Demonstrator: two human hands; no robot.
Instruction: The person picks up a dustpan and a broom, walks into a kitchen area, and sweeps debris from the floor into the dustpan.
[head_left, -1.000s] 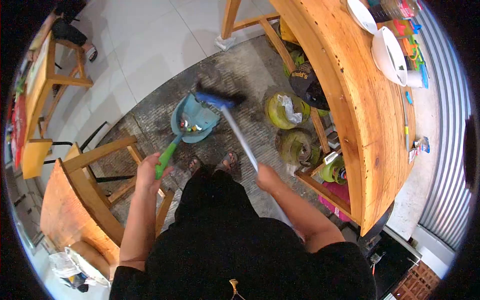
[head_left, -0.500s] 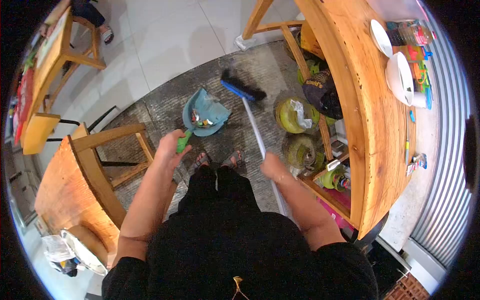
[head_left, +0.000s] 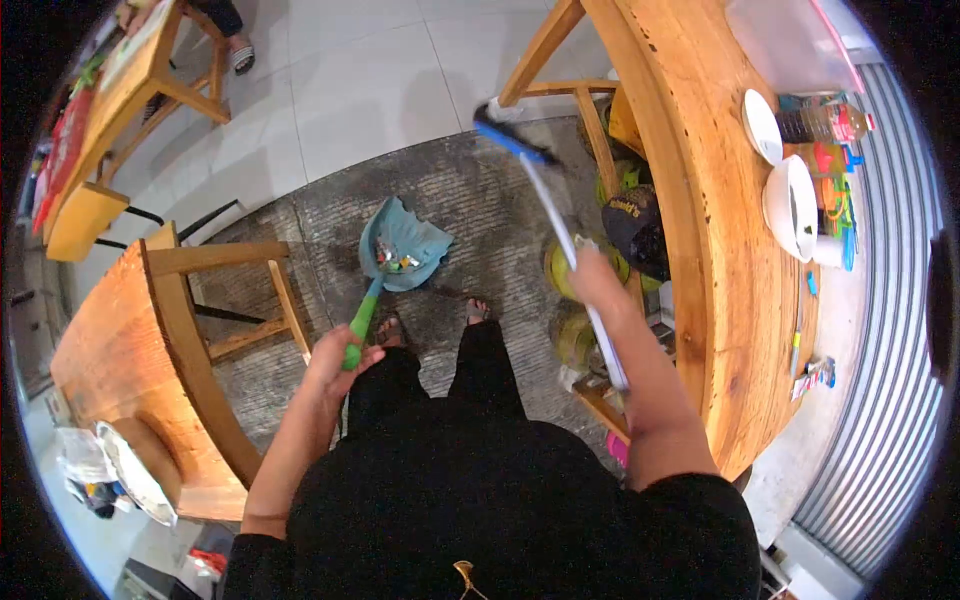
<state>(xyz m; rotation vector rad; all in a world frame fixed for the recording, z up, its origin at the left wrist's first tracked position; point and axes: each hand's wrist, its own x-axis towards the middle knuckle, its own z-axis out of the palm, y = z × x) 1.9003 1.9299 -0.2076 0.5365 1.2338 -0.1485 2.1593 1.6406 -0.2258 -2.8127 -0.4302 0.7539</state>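
My left hand (head_left: 342, 358) is closed round the green handle of a blue dustpan (head_left: 430, 245). Scraps of litter (head_left: 398, 260) lie in the pan, whose outer edge looks ragged. The pan is low over the dark ribbed floor, ahead of my feet. My right hand (head_left: 598, 280) grips the pale shaft of a broom (head_left: 548, 200). Its blue head with dark bristles (head_left: 515, 142) points away from me, near the leg of the wooden table on the right and close to the border with the white tiles.
The wooden table (head_left: 690, 200) on the right bears white bowls (head_left: 790, 208) and a bottle (head_left: 822, 124). Green gas cylinders (head_left: 575, 335) and a black bag (head_left: 636, 230) stand beneath it. A wooden table (head_left: 130, 370) is at left. Another person's foot (head_left: 241, 55) shows at upper left.
The broom has swung forward and to the right, from near the dustpan towards the table leg. My left hand has come down and closer to my body, showing more of the green handle. My feet have shifted.
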